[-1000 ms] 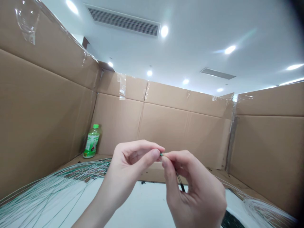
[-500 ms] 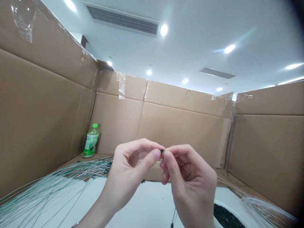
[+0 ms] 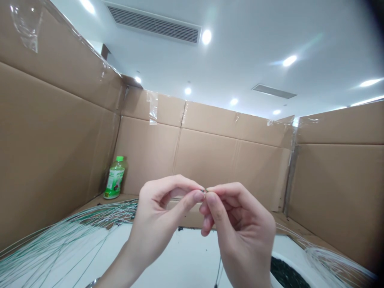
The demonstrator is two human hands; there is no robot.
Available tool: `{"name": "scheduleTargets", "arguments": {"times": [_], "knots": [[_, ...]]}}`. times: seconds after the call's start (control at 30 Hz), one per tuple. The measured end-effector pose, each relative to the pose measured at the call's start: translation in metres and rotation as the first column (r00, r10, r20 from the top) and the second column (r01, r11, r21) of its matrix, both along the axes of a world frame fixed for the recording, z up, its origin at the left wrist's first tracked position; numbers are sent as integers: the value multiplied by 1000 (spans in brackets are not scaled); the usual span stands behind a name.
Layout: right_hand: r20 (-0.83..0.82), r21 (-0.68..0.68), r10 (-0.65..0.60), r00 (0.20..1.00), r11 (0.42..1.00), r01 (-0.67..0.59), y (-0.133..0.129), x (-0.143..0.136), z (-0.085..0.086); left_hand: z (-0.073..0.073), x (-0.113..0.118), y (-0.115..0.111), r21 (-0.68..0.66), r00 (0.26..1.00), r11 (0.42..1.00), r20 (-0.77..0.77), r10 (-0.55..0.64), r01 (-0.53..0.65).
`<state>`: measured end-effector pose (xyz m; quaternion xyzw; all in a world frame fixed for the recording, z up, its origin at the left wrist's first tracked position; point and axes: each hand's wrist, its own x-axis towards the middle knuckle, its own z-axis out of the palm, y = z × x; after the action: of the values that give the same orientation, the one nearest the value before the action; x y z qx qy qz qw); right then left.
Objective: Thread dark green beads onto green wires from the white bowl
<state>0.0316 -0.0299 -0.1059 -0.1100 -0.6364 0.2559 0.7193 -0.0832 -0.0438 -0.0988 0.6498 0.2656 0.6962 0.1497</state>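
Cardboard walls (image 3: 207, 156) behind, tiny dark piece (image 3: 204, 191) pinched between both hands' fingertips (image 3: 198, 195)

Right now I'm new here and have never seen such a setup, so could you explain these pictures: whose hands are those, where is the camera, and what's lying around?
There is no machine: these are a person's bare hands, all seen from one camera worn on the head. The left hand and right hand meet fingertip to fingertip, pinching a tiny piece too small to identify. Below is a white tabletop. Thin green and white wires spread over its left side; pale coiled wires lie at right, near what looks like a white dish of dark bits. A green-capped bottle stands in the back left corner of the cardboard walls.
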Motion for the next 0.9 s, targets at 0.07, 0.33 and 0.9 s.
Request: {"name": "scheduleTargets", "arguments": {"times": [0.07,0.33,0.9], "knots": [[1,16,-7,1000,1000,7,0,0,-1,-1,0,1,27,1000,999,-7,-19,19],[76,252,-280,957,934,254,5,8,0,-3,-4,3,131,991,984,-39,130,-123],[137,594,-625,768,673,442,2,21,5,-2,-14,2,258,951,956,-237,201,-138]]}}
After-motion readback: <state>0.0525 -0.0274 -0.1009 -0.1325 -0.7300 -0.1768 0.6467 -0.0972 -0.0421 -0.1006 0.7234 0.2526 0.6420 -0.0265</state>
